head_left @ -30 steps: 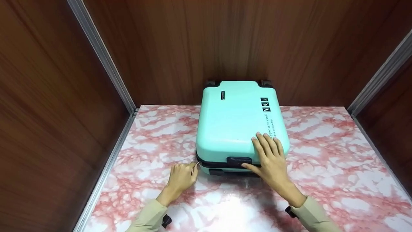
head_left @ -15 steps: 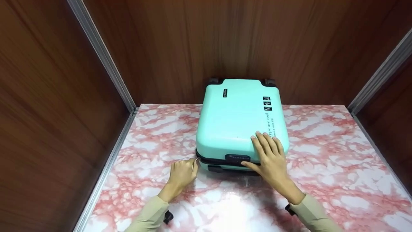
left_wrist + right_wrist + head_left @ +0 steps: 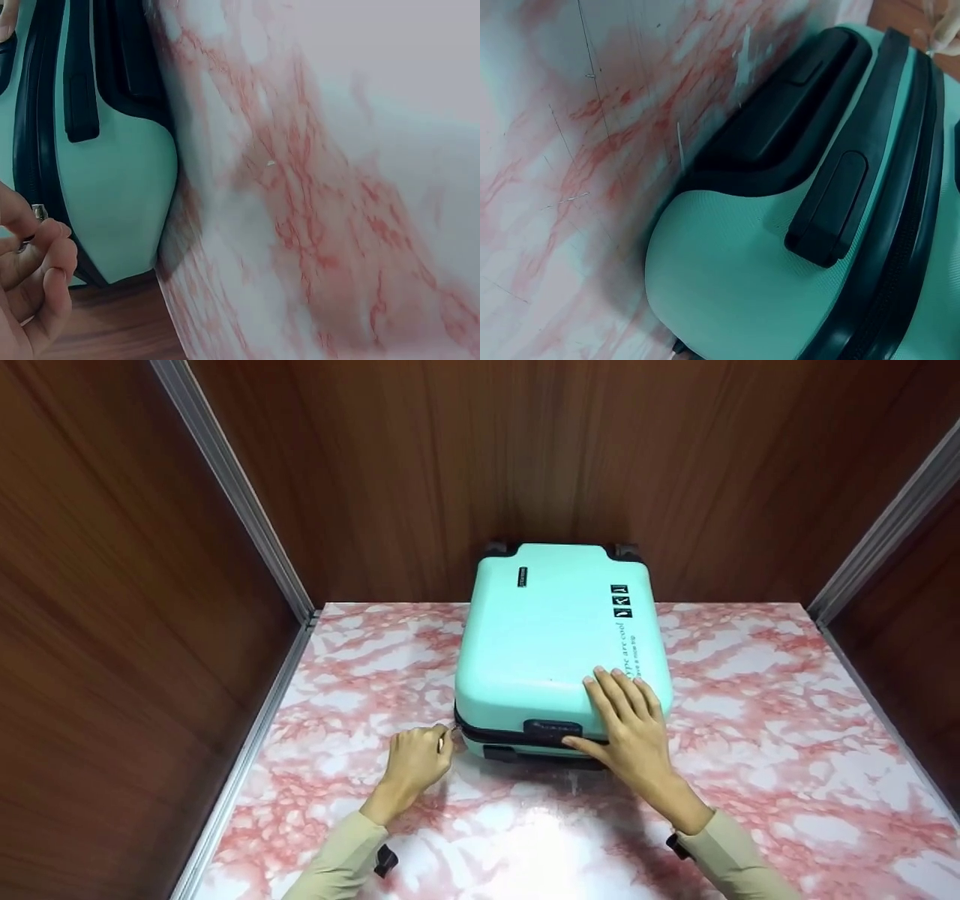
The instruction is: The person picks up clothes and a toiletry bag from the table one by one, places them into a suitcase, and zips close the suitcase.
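A mint-green hard-shell suitcase (image 3: 547,637) lies flat on the table, its wheels toward the back wall. At its front left corner my left hand (image 3: 418,757) pinches a small metal zipper pull (image 3: 39,212) between thumb and curled forefinger. The black zipper (image 3: 31,142) runs along the suitcase's side seam. My right hand (image 3: 634,739) rests on the front right of the lid with fingers extended, its thumb beside the black lock piece (image 3: 553,728). In the right wrist view a black carry handle (image 3: 840,180) shows on the front side; the right hand is out of that view.
The red-and-white marbled tabletop (image 3: 360,660) spreads around the suitcase. Brown wood-grain panels (image 3: 525,450) rise at the back and both sides, joined by grey metal rails (image 3: 232,495). Black bands (image 3: 385,860) sit at both wrists.
The left hand has moved slightly back and left around the front corner with the zipper pull. The suitcase has shifted slightly, while the right hand stays nearly in place on the lid.
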Motion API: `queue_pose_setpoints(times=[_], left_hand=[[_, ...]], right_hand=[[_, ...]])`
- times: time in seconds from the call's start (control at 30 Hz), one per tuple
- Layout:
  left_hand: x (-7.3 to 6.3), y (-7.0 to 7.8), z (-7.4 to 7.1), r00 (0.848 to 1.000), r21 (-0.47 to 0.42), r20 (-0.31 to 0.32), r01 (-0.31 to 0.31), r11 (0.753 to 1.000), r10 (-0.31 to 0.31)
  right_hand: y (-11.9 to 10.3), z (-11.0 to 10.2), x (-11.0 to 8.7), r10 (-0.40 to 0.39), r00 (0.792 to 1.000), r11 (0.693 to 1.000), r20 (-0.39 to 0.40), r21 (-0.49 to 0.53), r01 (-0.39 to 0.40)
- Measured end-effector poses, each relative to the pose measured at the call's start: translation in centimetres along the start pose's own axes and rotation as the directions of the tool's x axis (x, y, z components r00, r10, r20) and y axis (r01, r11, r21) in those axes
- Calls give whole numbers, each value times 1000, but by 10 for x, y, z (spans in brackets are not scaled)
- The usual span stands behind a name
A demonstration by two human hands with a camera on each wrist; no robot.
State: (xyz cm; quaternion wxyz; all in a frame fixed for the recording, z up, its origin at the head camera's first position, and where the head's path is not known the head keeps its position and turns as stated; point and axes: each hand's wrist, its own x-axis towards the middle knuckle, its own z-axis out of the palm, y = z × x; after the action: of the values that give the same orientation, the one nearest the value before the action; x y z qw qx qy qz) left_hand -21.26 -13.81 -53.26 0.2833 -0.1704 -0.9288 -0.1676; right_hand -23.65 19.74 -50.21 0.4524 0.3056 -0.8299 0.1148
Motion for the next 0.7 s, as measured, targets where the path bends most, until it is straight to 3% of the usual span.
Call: queue_pose_setpoints(times=[0.27, 0.5, 0.7], left_hand=[[3, 0, -3, 999, -1, 25, 45, 999, -45], [2, 5, 6, 999, -4, -48, -14, 1000, 14], [-2, 6, 10, 999, -49, -35, -8, 999, 6]], right_hand=[[0, 2, 1, -1, 1000, 1000, -5, 3, 1], [0, 1, -1, -6, 1000, 999, -7, -38, 6], [-1, 1, -2, -42, 997, 991, 60, -121, 49]])
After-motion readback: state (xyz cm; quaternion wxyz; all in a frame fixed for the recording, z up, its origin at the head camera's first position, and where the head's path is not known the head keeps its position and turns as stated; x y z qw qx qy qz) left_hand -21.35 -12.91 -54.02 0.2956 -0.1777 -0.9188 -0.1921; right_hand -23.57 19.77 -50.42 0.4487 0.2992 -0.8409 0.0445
